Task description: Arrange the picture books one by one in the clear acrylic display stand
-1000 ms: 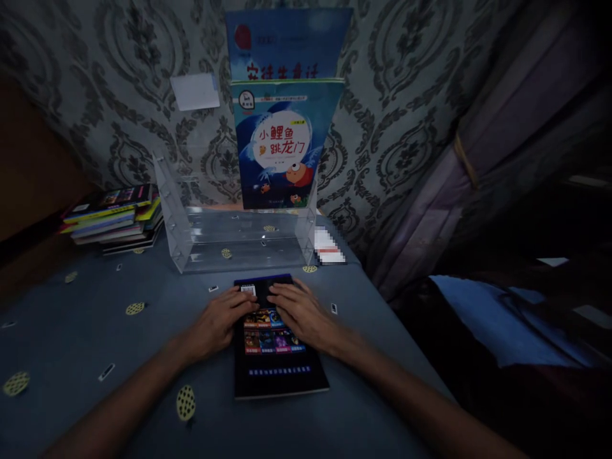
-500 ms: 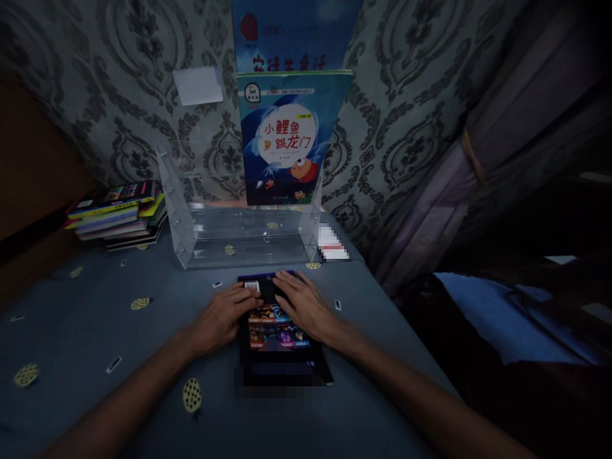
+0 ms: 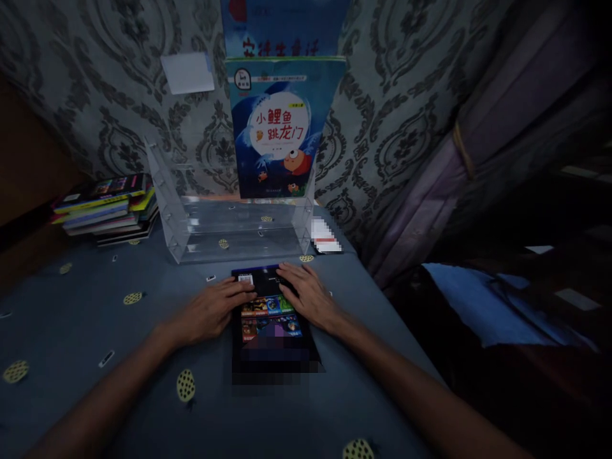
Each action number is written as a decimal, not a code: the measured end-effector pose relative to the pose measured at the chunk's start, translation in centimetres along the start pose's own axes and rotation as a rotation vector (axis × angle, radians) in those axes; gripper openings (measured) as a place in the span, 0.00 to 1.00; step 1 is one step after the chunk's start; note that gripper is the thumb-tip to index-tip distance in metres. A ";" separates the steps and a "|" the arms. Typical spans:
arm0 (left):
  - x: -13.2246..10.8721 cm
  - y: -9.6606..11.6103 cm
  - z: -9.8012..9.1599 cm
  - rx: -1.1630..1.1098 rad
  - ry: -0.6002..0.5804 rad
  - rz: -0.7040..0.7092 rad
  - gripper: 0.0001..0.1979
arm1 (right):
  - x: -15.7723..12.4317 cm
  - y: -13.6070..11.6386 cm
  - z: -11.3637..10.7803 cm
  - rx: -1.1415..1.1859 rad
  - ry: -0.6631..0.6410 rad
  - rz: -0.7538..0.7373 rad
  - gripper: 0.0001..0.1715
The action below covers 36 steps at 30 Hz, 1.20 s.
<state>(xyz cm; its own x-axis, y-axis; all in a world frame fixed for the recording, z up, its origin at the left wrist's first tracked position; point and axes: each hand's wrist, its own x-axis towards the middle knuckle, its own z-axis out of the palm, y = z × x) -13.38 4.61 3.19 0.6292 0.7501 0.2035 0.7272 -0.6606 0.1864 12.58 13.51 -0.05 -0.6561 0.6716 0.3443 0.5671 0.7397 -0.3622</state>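
Observation:
A dark book [image 3: 272,319] with rows of colourful pictures lies flat on the cloth-covered table, part of it blurred out. My left hand [image 3: 217,307] rests on its left edge, fingers stretched across the cover. On the upper right edge lies my right hand [image 3: 310,296], its fingers spread flat. Just beyond stands a clear acrylic rack [image 3: 241,239]. A blue picture book with an orange fish [image 3: 282,137] is upright in it at the right, in front of a taller blue book [image 3: 287,29].
A stack of books [image 3: 108,210] sits at the far left by the wall. Behind the rack, a white card [image 3: 188,72] shows against patterned wallpaper. A purple curtain [image 3: 421,185] is tied at the right, with blue fabric [image 3: 478,306] below, past the table edge.
My hands have moved slightly apart toward the book's sides, showing more of its cover. The whole scene has shifted a little left and up in view.

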 end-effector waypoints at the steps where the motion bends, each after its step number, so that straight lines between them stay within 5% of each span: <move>1: -0.2 0.0 -0.2 -0.001 -0.031 -0.011 0.31 | 0.0 0.0 0.0 -0.004 -0.001 0.000 0.21; 6: -0.7 -0.6 -0.1 0.020 -0.061 -0.046 0.32 | -0.1 -0.2 -0.1 -0.014 -0.010 -0.003 0.21; 16: 0.3 -1.1 1.6 0.143 0.148 -0.124 0.17 | -0.1 0.0 0.1 0.050 0.009 0.006 0.21; 26: 3.1 -0.1 1.9 0.151 0.127 -0.090 0.17 | 0.4 2.0 -0.1 0.536 0.085 0.108 0.26; 36: 7.3 0.6 2.9 0.075 0.086 0.009 0.17 | 0.6 2.6 -0.2 0.615 0.075 0.127 0.25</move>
<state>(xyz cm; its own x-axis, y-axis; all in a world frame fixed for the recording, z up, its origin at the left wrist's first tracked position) -7.53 9.82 2.03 0.6125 0.7363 0.2877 0.7420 -0.6610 0.1118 13.73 15.87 -0.61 -0.5530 0.7702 0.3177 0.2335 0.5093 -0.8283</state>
